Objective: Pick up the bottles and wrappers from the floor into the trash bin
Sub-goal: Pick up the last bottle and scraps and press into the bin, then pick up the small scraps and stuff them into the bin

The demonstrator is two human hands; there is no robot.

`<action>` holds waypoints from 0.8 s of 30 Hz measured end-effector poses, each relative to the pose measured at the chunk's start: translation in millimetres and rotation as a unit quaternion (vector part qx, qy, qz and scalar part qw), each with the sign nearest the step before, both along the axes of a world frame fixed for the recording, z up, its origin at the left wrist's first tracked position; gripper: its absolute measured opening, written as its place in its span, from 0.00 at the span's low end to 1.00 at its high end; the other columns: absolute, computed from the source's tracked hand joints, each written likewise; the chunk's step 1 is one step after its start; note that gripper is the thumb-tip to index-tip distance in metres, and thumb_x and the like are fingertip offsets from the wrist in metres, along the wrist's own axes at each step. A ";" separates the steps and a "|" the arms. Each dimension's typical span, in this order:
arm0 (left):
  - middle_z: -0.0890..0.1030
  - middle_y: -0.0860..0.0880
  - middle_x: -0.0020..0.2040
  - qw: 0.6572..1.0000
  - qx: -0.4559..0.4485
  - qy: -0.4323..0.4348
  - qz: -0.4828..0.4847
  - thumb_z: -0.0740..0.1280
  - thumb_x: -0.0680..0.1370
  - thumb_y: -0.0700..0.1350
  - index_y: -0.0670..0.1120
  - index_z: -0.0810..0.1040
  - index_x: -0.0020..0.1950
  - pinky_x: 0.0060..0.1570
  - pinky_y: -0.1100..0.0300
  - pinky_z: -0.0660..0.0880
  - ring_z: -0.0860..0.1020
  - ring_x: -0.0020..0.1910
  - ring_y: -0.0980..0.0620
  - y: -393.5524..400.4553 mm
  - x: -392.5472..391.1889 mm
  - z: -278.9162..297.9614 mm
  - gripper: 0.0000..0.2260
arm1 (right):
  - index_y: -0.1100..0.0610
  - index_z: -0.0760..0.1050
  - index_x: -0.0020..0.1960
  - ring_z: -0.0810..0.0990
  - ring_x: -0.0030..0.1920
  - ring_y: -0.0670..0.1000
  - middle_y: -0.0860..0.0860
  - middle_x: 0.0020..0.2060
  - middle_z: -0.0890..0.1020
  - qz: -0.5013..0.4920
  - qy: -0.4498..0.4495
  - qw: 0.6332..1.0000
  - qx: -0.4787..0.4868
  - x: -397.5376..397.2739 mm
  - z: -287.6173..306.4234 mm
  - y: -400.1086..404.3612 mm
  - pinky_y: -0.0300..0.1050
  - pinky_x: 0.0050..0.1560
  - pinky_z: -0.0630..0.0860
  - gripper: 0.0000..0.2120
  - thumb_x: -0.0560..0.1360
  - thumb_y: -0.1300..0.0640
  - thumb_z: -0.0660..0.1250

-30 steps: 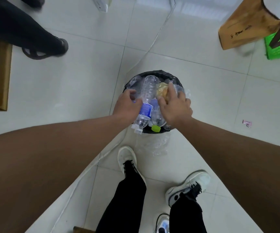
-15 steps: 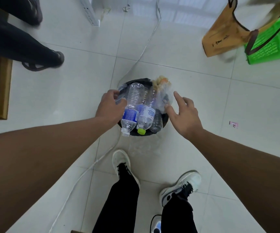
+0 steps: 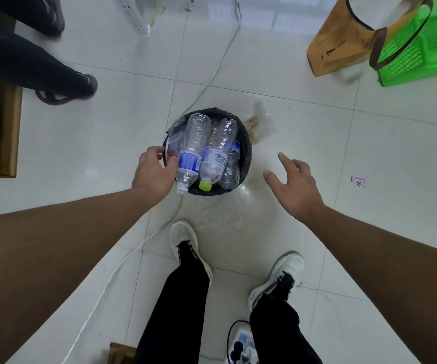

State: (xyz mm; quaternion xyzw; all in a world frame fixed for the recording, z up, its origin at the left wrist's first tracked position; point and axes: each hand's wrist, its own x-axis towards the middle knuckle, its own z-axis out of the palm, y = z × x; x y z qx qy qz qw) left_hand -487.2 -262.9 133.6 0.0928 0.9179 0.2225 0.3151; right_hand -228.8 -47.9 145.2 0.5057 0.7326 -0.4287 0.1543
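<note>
Trash bin [image 3: 247,153] brims with plastic bottles [image 3: 193,143]; left hand [image 3: 154,172] fingers curl on its rim, probably steadying it. Right hand [image 3: 295,186] hovers, fingers spread, empty. Clear wrapper [image 3: 260,124] lies just beside bin.

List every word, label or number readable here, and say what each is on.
None reads clearly.
Blue label on the capless bottle: too blurred.
Blue print on the green-capped bottle: illegible.
Dark marks on the brown paper bag: illegible.
Pink wrapper: too small.
</note>
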 end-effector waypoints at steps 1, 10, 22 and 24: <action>0.74 0.49 0.69 1.000 -0.008 0.001 0.009 0.65 0.81 0.60 0.52 0.72 0.73 0.65 0.49 0.75 0.79 0.61 0.47 -6.4 2.3 0.8 0.23 | 0.37 0.57 0.85 0.63 0.80 0.59 0.48 0.84 0.58 0.000 0.001 1.000 -0.003 3.2 -0.2 -0.5 0.57 0.75 0.66 0.37 0.79 0.29 0.59; 0.76 0.44 0.70 0.988 -0.112 0.027 0.107 0.66 0.80 0.56 0.47 0.71 0.74 0.63 0.48 0.72 0.78 0.64 0.42 -78.6 86.0 -2.9 0.24 | 0.40 0.58 0.85 0.64 0.80 0.59 0.51 0.83 0.60 0.058 -0.001 0.998 -0.032 66.1 1.2 -2.3 0.62 0.77 0.68 0.37 0.80 0.32 0.64; 0.69 0.45 0.74 0.974 -0.190 -0.076 -0.098 0.72 0.73 0.63 0.57 0.65 0.79 0.65 0.41 0.75 0.70 0.72 0.39 -57.5 209.9 -125.5 0.37 | 0.37 0.61 0.84 0.69 0.77 0.59 0.51 0.81 0.63 0.060 -0.040 0.997 -0.037 145.0 -107.5 -5.8 0.56 0.74 0.71 0.40 0.75 0.30 0.67; 0.65 0.47 0.77 0.970 -0.189 -0.073 -0.131 0.73 0.71 0.65 0.61 0.59 0.81 0.64 0.40 0.75 0.67 0.73 0.40 -44.9 210.6 -163.1 0.42 | 0.37 0.60 0.84 0.69 0.77 0.58 0.50 0.81 0.63 0.056 -0.038 0.997 -0.038 144.1 -139.0 -10.3 0.57 0.74 0.72 0.41 0.74 0.29 0.67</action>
